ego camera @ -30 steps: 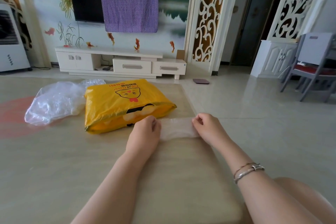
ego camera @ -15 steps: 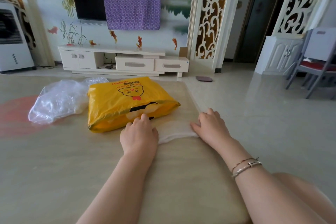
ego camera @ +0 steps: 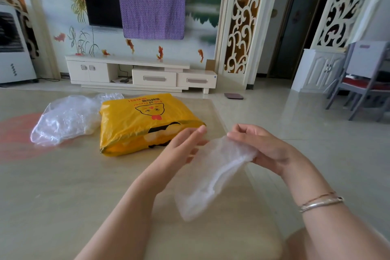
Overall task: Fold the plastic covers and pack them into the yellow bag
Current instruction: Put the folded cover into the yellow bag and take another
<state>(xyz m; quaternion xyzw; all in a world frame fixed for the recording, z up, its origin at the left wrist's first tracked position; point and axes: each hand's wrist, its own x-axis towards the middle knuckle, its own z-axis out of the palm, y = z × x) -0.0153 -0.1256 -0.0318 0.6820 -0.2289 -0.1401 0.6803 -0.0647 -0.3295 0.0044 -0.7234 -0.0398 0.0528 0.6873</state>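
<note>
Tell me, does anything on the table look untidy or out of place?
Yes. A clear plastic cover lies crumpled and unfolded left of the yellow bag, touching it. The right hand holds a folded cover in the air; the left hand is open beside it.

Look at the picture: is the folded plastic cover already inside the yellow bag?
No, the folded plastic cover hangs from the right hand, outside the yellow bag.
</note>
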